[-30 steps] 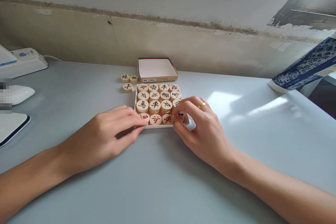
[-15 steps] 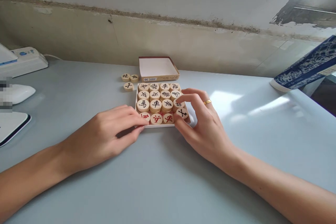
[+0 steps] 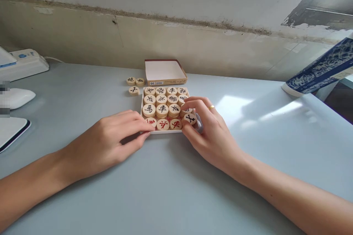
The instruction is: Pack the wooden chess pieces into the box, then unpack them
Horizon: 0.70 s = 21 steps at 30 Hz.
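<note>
A shallow white box (image 3: 165,131) holds rows of round wooden Chinese chess pieces, most with black characters. Red-marked pieces (image 3: 163,124) sit in its front row. At the box's front left corner, my left hand (image 3: 118,136) pinches the rim, its fingertips over a red piece. My right hand (image 3: 211,128) curves over the right side, with the thumb against a black-marked chess piece (image 3: 189,118) at the front right corner. That piece tilts slightly and lies between thumb and fingers. My fingers partly cover the pieces behind it.
Behind the box lies its upturned lid (image 3: 165,70). Three loose chess pieces (image 3: 134,90) rest left of it. White devices (image 3: 16,99) stand at the left edge, a power strip (image 3: 31,60) near the wall. A dark blue patterned cylinder (image 3: 317,69) leans at the right.
My right hand's fingers have shifted slightly left and curled further over the right-hand pieces. My left hand stays at the box corner. The whole view has shifted a little.
</note>
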Tool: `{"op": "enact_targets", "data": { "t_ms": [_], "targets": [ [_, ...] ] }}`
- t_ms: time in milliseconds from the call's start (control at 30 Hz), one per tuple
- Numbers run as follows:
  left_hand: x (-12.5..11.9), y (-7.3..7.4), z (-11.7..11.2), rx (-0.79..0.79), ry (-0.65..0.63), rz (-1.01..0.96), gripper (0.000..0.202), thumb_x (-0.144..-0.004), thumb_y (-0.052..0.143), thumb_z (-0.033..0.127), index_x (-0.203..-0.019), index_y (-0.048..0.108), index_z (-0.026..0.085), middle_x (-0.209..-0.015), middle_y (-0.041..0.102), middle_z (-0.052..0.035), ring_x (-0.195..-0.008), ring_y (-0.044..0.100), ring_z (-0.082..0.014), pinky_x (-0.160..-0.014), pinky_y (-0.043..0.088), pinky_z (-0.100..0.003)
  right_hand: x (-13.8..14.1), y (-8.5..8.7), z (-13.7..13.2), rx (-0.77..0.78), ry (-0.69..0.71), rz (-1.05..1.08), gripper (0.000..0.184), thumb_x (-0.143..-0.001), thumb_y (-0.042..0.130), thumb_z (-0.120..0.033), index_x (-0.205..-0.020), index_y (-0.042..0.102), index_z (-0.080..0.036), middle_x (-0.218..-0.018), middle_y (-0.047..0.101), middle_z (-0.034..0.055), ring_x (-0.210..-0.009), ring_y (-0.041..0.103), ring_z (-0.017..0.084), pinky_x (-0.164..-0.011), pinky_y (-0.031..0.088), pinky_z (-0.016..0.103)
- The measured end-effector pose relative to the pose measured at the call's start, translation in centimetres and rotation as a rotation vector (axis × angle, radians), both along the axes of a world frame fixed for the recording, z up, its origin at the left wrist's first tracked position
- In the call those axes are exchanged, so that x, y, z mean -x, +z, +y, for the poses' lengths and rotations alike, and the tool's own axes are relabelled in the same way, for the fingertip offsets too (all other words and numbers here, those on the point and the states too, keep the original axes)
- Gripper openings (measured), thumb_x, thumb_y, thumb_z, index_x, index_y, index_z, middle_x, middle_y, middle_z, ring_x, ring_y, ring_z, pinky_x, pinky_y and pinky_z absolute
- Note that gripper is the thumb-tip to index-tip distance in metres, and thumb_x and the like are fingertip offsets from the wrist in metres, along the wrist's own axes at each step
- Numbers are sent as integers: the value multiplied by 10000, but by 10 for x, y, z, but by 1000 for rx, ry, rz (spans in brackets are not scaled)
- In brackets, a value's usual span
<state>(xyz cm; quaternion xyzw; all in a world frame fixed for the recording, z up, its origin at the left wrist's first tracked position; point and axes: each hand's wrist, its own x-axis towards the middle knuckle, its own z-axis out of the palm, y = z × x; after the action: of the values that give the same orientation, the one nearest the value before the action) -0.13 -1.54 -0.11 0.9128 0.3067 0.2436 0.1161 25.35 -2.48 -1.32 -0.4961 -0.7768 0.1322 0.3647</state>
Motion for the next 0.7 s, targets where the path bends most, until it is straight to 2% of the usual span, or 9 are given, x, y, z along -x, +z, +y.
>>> {"op": "enact_targets", "data": {
  "t_ms": [67, 167, 267, 367, 467, 533, 700],
  "targets": [
    [0, 0, 1, -5, 4, 2, 232, -1020, 530, 137, -1207, 622, 239, -1069, 663, 27, -958, 658, -99, -866, 489, -187, 0, 0, 0, 1, 8, -1, 202, -870, 462, -132, -1036, 546, -211, -1195, 610, 81, -1047, 580, 220, -762, 574, 334],
    [0, 0, 1, -27, 28, 61, 216, -1024, 530, 186, -1199, 621, 274, -1212, 587, 11, -1020, 664, -115, -842, 500, -200, 1, -1, 0, -21, 6, -9, 205, -881, 480, -120, -1052, 559, -202, -1205, 597, 97, -1068, 588, 233, -803, 576, 358],
    [1, -1, 0, -23, 26, 135, 275, -1031, 519, 236, -1288, 577, 312, -1321, 517, -1, -1094, 656, -144, -868, 509, -229, 2, 0, -2, -158, -25, -35, 164, -917, 552, -140, -1074, 583, -176, -1262, 564, 144, -1196, 552, 276, -896, 549, 404],
    [0, -3, 0, 8, 7, 138, 322, -1037, 492, 212, -1340, 536, 313, -1313, 545, 5, -1124, 642, -139, -950, 495, -237, 4, 2, -7, -325, 97, -89, 95, -939, 573, -109, -1014, 613, -153, -1130, 633, 125, -1090, 599, 253, -922, 513, 415],
    [0, -5, 0, 0, -6, 130, 319, -1032, 488, 189, -1331, 537, 288, -1320, 570, 3, -1191, 607, -147, -1021, 466, -245, 4, 3, -12, -333, 287, -241, 103, -947, 569, -117, -1004, 654, -128, -968, 690, 89, -890, 625, 237, -776, 516, 398],
    [-1, -5, 0, -23, -12, 138, 339, -1029, 483, 174, -1349, 525, 277, -1326, 580, 1, -1220, 589, -149, -1041, 452, -246, 4, 3, -14, -329, 334, -332, 138, -965, 566, -147, -1040, 675, -104, -977, 708, 98, -910, 631, 257, -766, 514, 409],
    [-1, -5, -3, -78, -9, 176, 351, -1039, 474, 176, -1376, 510, 268, -1393, 573, 4, -1271, 558, -153, -1047, 441, -258, 5, 5, -13, -329, 340, -369, 262, -985, 567, -158, -1208, 653, -52, -1134, 711, 136, -1130, 622, 282, -983, 500, 433]
  ]
}}
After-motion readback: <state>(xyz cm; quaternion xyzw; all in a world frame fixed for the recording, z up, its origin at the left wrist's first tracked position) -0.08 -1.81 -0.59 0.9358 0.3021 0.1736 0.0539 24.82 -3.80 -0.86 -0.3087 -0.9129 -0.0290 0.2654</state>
